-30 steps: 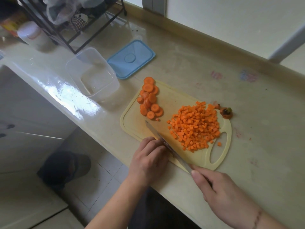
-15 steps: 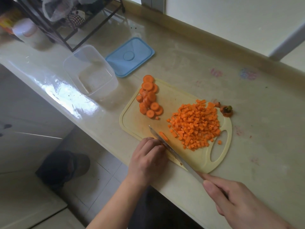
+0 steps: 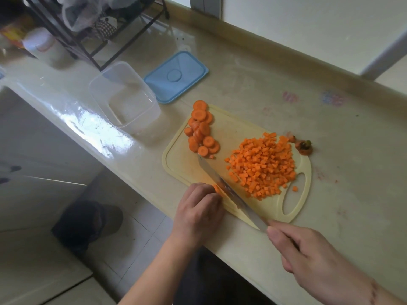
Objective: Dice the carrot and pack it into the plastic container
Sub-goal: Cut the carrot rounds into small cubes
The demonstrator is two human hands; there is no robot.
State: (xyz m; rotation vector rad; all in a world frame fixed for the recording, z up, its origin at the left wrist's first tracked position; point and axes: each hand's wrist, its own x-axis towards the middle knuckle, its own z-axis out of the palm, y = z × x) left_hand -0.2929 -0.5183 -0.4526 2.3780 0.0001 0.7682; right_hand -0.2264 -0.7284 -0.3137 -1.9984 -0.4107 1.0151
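Left to right: empty plastic container (image 3: 125, 96) at far left of the tabletop (image 3: 253, 89); uncut carrot rounds (image 3: 201, 128) on the cutting board (image 3: 180, 168); left hand (image 3: 199, 213), fingers clamped on a carrot piece (image 3: 217, 188) touching the knife (image 3: 229, 190); diced pile (image 3: 263, 165); right hand (image 3: 308, 254), fingers closed round the handle. Risks: fingertips beside the blade may be nicked; dice near the board's handle slot may scatter.
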